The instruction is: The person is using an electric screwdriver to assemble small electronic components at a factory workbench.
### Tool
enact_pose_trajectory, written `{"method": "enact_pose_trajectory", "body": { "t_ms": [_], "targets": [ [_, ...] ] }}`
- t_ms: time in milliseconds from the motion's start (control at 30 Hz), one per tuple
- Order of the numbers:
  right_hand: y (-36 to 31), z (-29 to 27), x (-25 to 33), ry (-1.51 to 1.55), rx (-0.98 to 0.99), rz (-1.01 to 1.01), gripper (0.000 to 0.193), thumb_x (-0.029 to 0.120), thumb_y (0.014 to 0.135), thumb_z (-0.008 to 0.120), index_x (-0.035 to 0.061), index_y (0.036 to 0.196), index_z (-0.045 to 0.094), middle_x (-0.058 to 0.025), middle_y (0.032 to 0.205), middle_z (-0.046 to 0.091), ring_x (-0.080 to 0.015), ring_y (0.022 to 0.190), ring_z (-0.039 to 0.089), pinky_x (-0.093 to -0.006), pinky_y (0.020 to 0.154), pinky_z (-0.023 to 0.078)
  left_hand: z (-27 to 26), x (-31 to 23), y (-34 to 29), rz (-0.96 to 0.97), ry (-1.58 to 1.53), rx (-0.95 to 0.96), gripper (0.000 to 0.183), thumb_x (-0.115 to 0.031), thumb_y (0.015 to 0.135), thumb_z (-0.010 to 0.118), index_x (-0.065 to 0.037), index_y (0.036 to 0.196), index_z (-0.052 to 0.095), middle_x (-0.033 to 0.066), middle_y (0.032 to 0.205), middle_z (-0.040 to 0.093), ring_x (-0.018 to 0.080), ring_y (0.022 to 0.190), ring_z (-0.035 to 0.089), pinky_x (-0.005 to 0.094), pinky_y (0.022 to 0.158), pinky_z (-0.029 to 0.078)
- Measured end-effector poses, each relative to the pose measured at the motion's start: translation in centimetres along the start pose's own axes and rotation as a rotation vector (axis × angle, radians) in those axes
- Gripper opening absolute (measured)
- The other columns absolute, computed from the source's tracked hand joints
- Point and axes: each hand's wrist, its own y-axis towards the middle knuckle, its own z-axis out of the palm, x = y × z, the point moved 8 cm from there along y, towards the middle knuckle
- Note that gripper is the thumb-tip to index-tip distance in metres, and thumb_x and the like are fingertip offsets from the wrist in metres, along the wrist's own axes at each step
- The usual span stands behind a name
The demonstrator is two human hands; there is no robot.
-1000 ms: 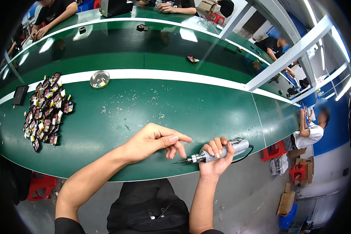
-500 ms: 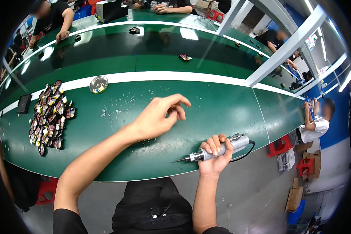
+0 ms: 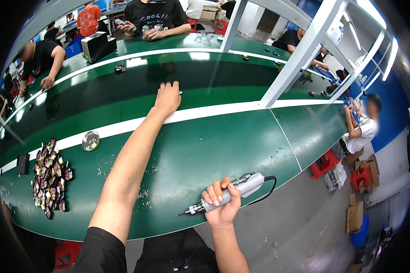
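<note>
My right hand (image 3: 222, 203) is wrapped around a grey rotary tool (image 3: 246, 185). The tool's thin pointed bit aims left, just above the green table (image 3: 205, 154), and a black cord curves from its back end. Beyond the white rail (image 3: 214, 111), my left hand (image 3: 168, 96) is stretched out over the dark green belt (image 3: 141, 100), fingers bent down. A small pale edge shows beside those fingers; the rest of that thing is hidden under the hand. At the left of the table lies a heap of small black parts (image 3: 50, 179) with pink, white and yellow patches.
A round metal dish (image 3: 90, 141) with small bits stands near the rail, and a black tray (image 3: 23, 164) beside the heap. White shavings (image 3: 143, 198) litter the table. A grey frame post (image 3: 300, 57) rises at the right. Other people sit across the belt and at right.
My left hand has reached forward from above the table to the belt, covering where a small dark part lay. The view has turned right. My right hand keeps its hold on the rotary tool.
</note>
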Motion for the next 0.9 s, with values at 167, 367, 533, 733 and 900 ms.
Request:
{"method": "enact_pose_trajectory", "body": {
  "t_ms": [167,367,533,733,900],
  "targets": [
    [-0.2,-0.3,0.2,0.031,-0.012,0.020,0.013,0.020,0.090,0.048,0.0089,0.082,0.047,-0.0012,0.059,0.038,-0.0123,0.052,0.039,-0.0282,0.056,0.036,-3.1,-1.8,-2.1,0.091,-0.206,-0.007,0.037,-0.008,0.080,0.062,0.000,0.113,0.050,0.0201,0.102,0.060,0.0358,0.099,0.054,0.0427,0.088,0.045],
    [-0.1,-0.6,1.6,0.030,0.027,-0.001,0.014,0.021,0.090,0.049,0.0087,0.083,0.047,-0.0007,0.059,0.038,-0.0117,0.051,0.038,-0.0274,0.055,0.036,-9.7,-11.7,-16.4,0.543,-0.449,0.138,0.049,0.006,0.079,0.059,0.002,0.126,0.046,0.0185,0.114,0.053,0.0340,0.105,0.052,0.0397,0.093,0.043],
    [-2.9,-0.7,2.3,-0.069,-0.006,-0.019,0.014,0.020,0.091,0.047,0.0080,0.084,0.046,0.0010,0.057,0.037,-0.0095,0.048,0.038,-0.0261,0.052,0.037,-12.5,-14.6,-26.1,0.660,-0.242,0.258,0.047,0.007,0.076,0.057,0.006,0.123,0.050,0.0196,0.122,0.051,0.0346,0.112,0.050,0.0403,0.094,0.045],
    [-7.2,-1.7,1.3,-0.177,-0.039,-0.020,0.015,0.020,0.092,0.046,0.0079,0.083,0.046,0.0007,0.057,0.038,-0.0095,0.046,0.038,-0.0257,0.049,0.037,-12.1,-14.7,-31.5,0.725,-0.180,0.228,0.041,0.002,0.075,0.059,0.012,0.115,0.054,0.0218,0.123,0.053,0.0330,0.109,0.053,0.0394,0.088,0.049],
    [-8.7,-2.0,-1.2,-0.189,-0.108,0.044,0.014,0.020,0.091,0.046,0.0080,0.083,0.046,0.0009,0.057,0.038,-0.0096,0.046,0.039,-0.0259,0.049,0.037,-12.1,-14.3,-31.5,0.641,-0.262,0.258,0.038,0.002,0.071,0.063,0.010,0.108,0.057,0.0199,0.115,0.057,0.0320,0.104,0.056,0.0376,0.083,0.052]
  ]
}}
